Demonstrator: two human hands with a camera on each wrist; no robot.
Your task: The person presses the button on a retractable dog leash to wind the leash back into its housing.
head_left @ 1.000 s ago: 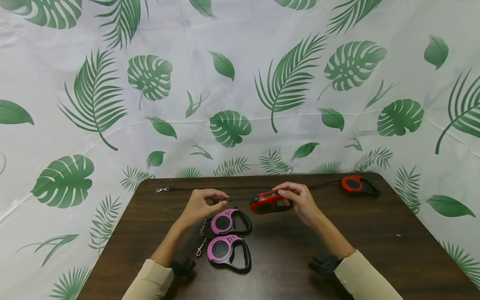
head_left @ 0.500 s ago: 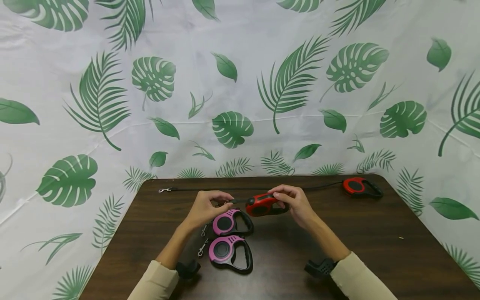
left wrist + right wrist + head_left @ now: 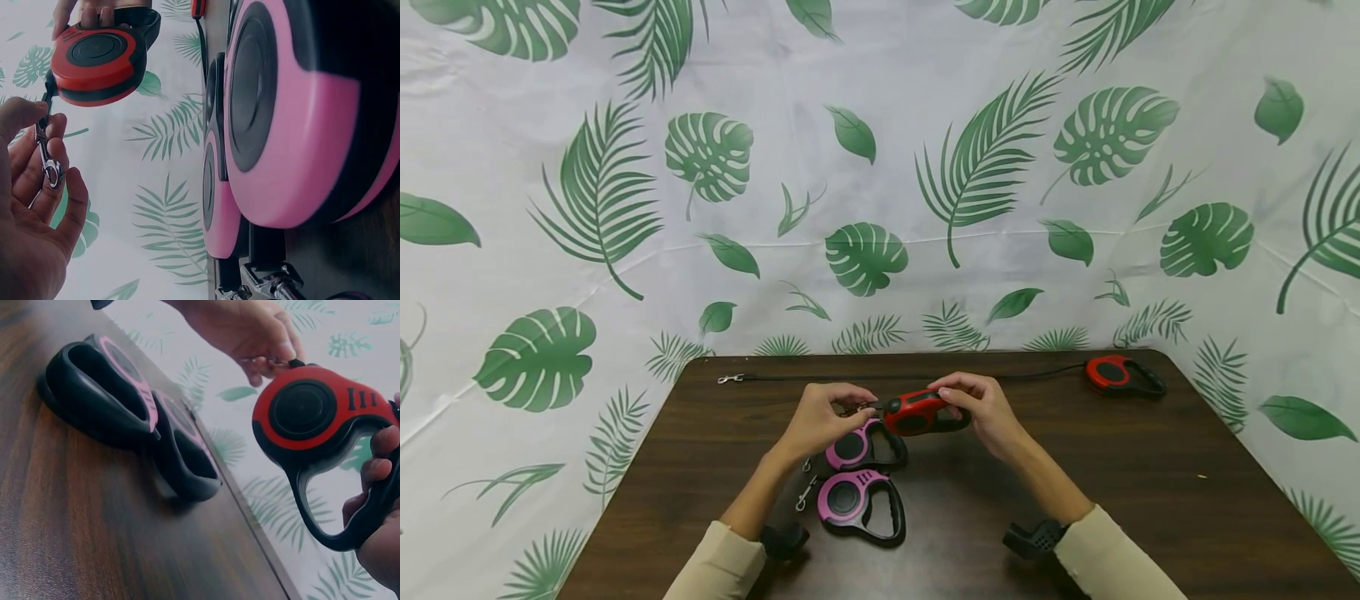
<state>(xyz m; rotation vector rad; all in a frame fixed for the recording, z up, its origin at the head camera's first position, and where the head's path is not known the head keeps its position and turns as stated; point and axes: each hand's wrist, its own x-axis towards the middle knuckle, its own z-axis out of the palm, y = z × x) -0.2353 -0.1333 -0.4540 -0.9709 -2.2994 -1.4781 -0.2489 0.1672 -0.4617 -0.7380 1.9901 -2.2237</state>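
Note:
My right hand grips the black handle of a red and black retractable dog leash, fingers curled through the loop in the right wrist view. With thumb and fingers, my left hand pinches the short black strap at the leash's metal snap hook. The strap end sits close against the casing. Both hands are raised above the table. Below them lie two pink and black retractable leashes, one behind the other, with their hooks to the left.
A second red retractable leash lies at the table's back right. Its black cord runs along the back edge to a metal hook at the left. A leaf-patterned cloth hangs behind the brown table.
The stretch of cord between my hands has shortened until the strap end meets the casing. My right hand and the red leash have come left, towards my left hand.

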